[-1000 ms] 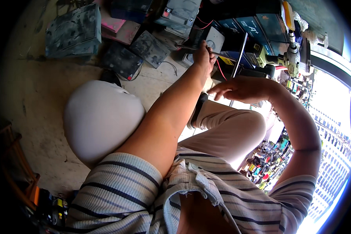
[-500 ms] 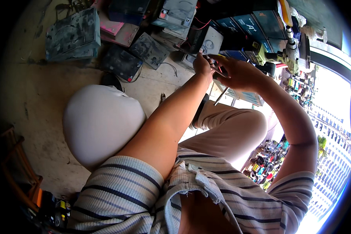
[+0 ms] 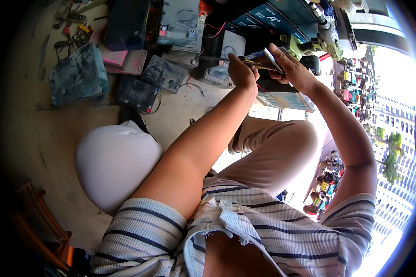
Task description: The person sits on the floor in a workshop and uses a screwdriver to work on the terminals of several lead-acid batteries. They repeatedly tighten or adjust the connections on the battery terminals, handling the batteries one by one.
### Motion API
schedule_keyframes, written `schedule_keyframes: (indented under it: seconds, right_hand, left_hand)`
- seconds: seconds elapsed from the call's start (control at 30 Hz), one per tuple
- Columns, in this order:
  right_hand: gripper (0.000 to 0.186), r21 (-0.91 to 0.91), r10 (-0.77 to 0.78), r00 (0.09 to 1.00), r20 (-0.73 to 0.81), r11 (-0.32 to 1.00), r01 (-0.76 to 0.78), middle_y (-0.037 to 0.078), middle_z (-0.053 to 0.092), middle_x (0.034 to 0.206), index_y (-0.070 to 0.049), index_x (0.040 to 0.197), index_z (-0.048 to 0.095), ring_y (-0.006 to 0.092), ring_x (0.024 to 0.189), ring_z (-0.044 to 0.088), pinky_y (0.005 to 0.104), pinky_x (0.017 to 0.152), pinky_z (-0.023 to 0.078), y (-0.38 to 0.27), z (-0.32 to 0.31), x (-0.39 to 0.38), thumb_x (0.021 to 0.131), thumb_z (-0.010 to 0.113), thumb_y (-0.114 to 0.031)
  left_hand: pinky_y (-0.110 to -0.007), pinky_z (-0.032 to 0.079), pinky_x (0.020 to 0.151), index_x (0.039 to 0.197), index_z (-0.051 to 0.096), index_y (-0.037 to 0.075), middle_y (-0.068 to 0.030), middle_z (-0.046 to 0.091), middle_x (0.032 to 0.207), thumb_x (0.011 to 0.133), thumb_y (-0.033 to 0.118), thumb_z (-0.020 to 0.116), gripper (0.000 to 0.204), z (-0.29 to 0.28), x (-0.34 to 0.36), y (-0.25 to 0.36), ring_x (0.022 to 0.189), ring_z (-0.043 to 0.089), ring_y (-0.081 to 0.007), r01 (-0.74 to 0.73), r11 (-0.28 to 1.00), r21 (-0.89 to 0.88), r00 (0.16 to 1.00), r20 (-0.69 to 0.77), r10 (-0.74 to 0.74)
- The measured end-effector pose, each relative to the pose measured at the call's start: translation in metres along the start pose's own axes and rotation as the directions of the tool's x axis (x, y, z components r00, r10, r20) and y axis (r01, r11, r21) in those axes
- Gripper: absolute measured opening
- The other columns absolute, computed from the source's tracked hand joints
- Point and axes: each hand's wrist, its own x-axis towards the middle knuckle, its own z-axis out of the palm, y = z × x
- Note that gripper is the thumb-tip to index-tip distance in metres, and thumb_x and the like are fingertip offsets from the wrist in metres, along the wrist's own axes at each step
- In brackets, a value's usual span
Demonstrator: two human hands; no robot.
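Observation:
My left hand [image 3: 243, 75] is closed around a screwdriver [image 3: 250, 63]. Its thin dark shaft points left past the thumb, and part of a yellow-and-black handle shows on the side toward my right hand. My right hand [image 3: 292, 73] is closed on a flat, shiny metal piece [image 3: 273, 61] that stands up slantwise between thumb and fingers; its kind does not show clearly. Both hands are close together in front of the stacked batteries. Below and behind them is a box-shaped battery with a pale side [image 3: 285, 100].
Dusty batteries [image 3: 78, 76] lie and stack on the floor to the left, with another dark battery [image 3: 137, 93] nearer. Blue-black boxes [image 3: 269, 18] stand at the back. A green-and-grey cordless drill [image 3: 327, 38] lies at the right. Hand tools [image 3: 69, 34] sit far left, a wooden chair [image 3: 39, 221] near left.
The view has shifted a little. My hands have moved slightly apart; the screwdriver now points left from my left hand, and the shiny piece in my right hand has tilted upright.

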Motion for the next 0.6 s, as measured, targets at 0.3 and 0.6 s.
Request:
schedule_keyframes:
  seconds: [0.3,0.6]
  right_hand:
    - [0.028,-0.604,-0.451,0.872,-0.192,0.754,0.258,0.020,0.060,0.073,0.000,0.093,0.059,0.0340,0.071,0.059,0.0397,0.066,0.046,0.026,0.007,0.028,0.076,0.056,-0.023]
    - [0.021,-0.592,-0.491,0.838,-0.238,0.757,0.276,0.021,0.059,0.070,-0.001,0.087,0.061,0.0379,0.071,0.057,0.0421,0.066,0.046,0.039,0.013,0.064,0.078,0.054,-0.018]
  left_hand:
    - [-0.025,0.026,0.034,0.071,0.042,0.006,-0.0017,0.039,0.050,0.093,0.050,0.024,0.052,-0.008,0.040,0.001,0.035,0.034,-0.0130,0.017,0.939,0.344,0.988,0.138,-0.068]
    - [-0.019,0.034,0.038,0.090,0.046,0.003,-0.0047,0.058,0.067,0.092,0.035,0.042,0.032,-0.062,0.104,0.023,0.049,0.050,-0.0098,-0.047,0.978,0.202,0.921,-0.370,0.121]
